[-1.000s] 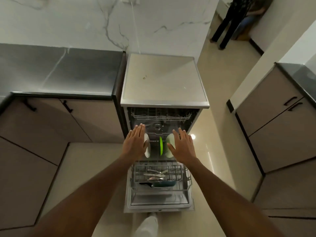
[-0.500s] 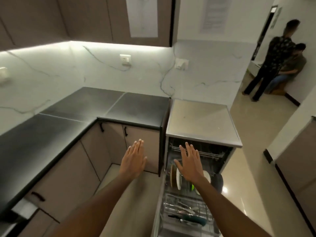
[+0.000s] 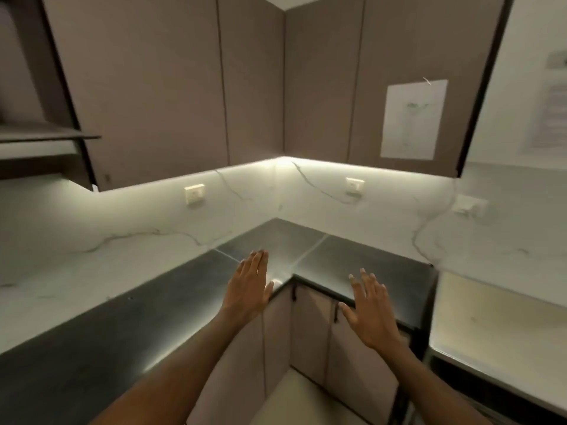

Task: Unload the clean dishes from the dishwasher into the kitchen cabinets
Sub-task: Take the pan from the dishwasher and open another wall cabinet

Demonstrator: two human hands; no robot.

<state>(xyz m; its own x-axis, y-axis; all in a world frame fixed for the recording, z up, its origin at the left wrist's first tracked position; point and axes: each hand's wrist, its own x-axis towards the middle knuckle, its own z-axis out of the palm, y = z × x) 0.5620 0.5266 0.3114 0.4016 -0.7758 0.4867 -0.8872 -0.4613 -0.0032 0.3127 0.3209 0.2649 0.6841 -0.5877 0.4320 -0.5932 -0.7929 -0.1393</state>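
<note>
My left hand is stretched out flat in the air over the inner corner of the dark L-shaped countertop, fingers straight, holding nothing. My right hand is also flat with fingers spread, in front of the counter's edge and the lower cabinet doors. The closed taupe upper cabinets fill the top of the view. Only the top panel of the dishwasher shows at the right edge; its racks and the dishes are out of view.
A marble backsplash with wall sockets runs under the lit cabinet underside. A paper sheet is stuck on the right upper cabinet door. An open shelf sits at the far left. Floor shows below.
The view has swung up and left from the open dishwasher to the corner counter and upper cabinets. Both hands stay flat and empty, held out in front.
</note>
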